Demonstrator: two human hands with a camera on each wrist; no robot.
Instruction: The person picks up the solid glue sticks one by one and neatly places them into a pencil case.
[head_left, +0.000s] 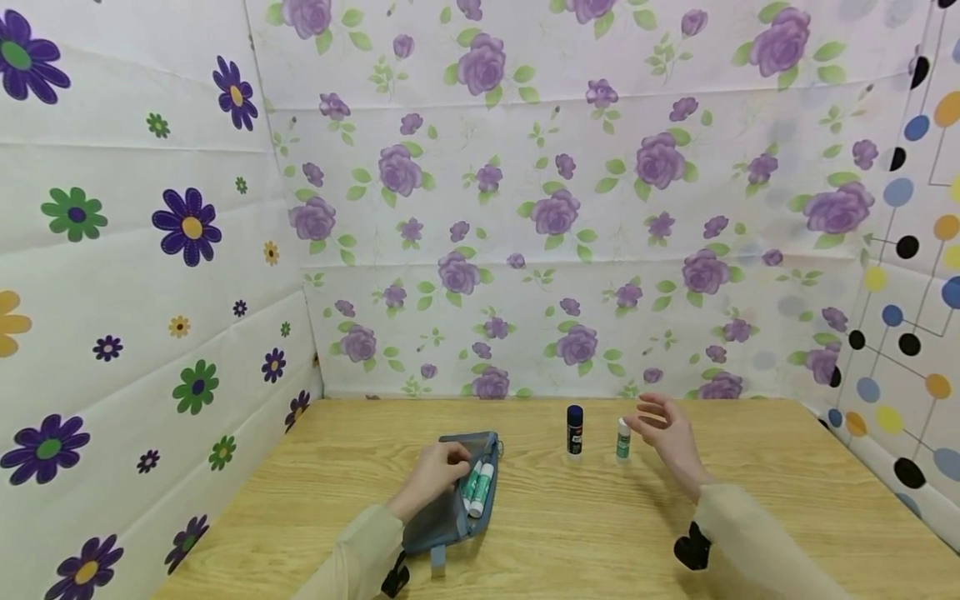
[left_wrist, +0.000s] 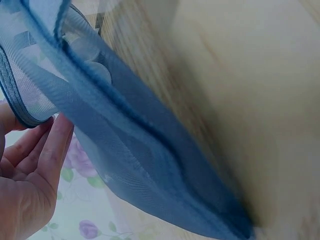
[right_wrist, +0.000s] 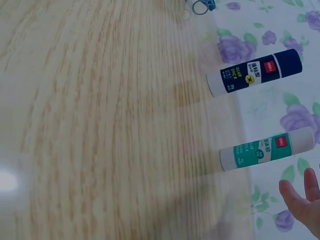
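A blue mesh zip pouch (head_left: 442, 521) lies on the table with its mouth open. My left hand (head_left: 433, 477) pinches the zipped edge of the pouch; in the left wrist view, that hand (left_wrist: 32, 175) has the edge between thumb and fingers. Two green-and-white glue sticks (head_left: 482, 492) lie inside the pouch. Further right stands a green glue stick (right_wrist: 267, 149) with a white cap, upright on the table. Beside it my right hand (head_left: 671, 437) hovers, fingers loosely spread and apart from the stick in the right wrist view. A navy glue stick (head_left: 574, 430) stands to the left of the green one.
The wooden table (head_left: 570, 533) runs back to a flower-printed cloth wall (head_left: 517, 292). Patterned cloth also rises at the left and right sides. A small ring (head_left: 500, 450) hangs at the far end of the pouch.
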